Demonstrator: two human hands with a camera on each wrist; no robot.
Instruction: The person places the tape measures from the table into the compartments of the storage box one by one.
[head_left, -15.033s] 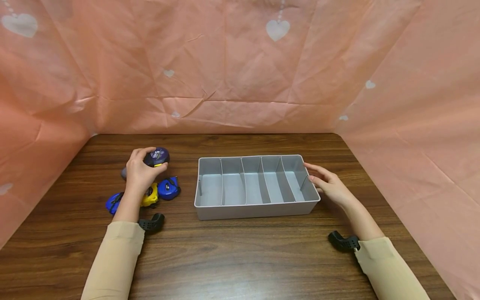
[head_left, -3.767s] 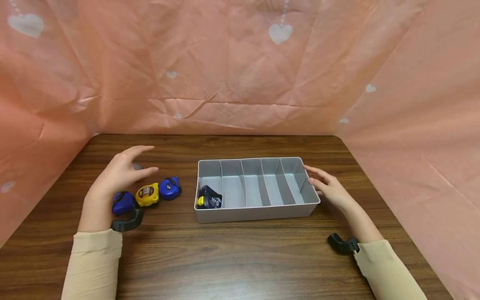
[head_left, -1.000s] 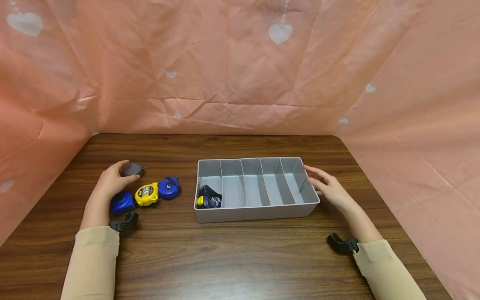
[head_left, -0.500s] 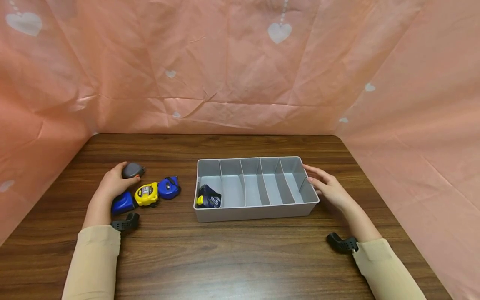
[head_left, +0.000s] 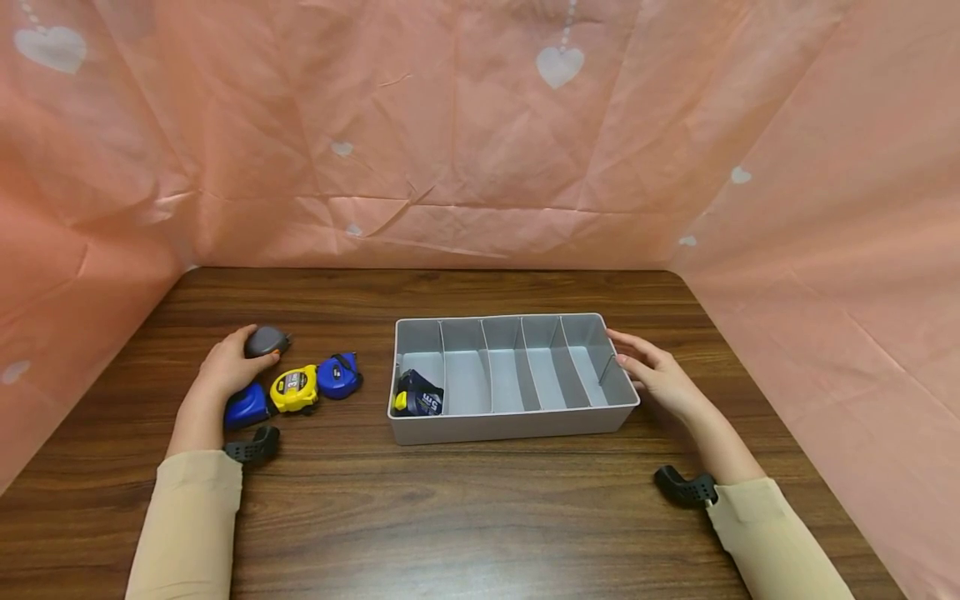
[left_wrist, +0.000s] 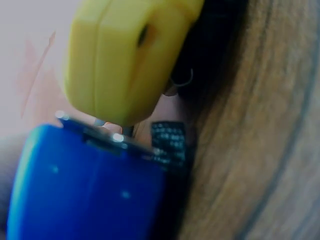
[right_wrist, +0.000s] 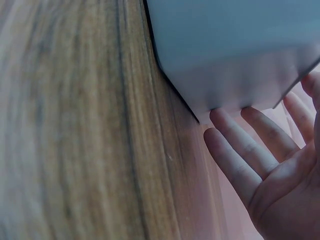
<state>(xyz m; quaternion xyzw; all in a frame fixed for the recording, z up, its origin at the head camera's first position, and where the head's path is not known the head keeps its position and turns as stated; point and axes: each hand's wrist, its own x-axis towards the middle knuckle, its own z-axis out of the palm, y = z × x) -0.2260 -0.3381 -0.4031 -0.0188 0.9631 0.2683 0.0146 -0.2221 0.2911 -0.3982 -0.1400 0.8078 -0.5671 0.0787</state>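
A: Peach cloth [head_left: 450, 125] printed with white hearts backs a dark wood surface [head_left: 480, 508]. What's the count in the head view?

B: One grey tray [head_left: 517, 425], four dividers, five compartments. Five tape measures.

A: Lying where?

B: One dark tape measure [head_left: 422, 397] is in the tray's leftmost compartment. The other four are left of it: one left blue tape measure [head_left: 245, 407], one yellow tape measure [head_left: 294, 389] just beside it, one right blue tape measure [head_left: 339, 377], and behind them one grey tape measure [head_left: 265, 341].

A: And the two hands?

B: The left hand [head_left: 227, 364] has its fingers clamped on the grey one, thumb on the near side. The right hand [head_left: 663, 379] is at the tray's right end.

A: Left wrist view?

B: Blurred: one yellow case, one blue with a metal edge. I can't tell the fingers' state there.

A: Right wrist view?

B: Fingers spread apart, fairly straight, some tips touching the tray's outer wall.
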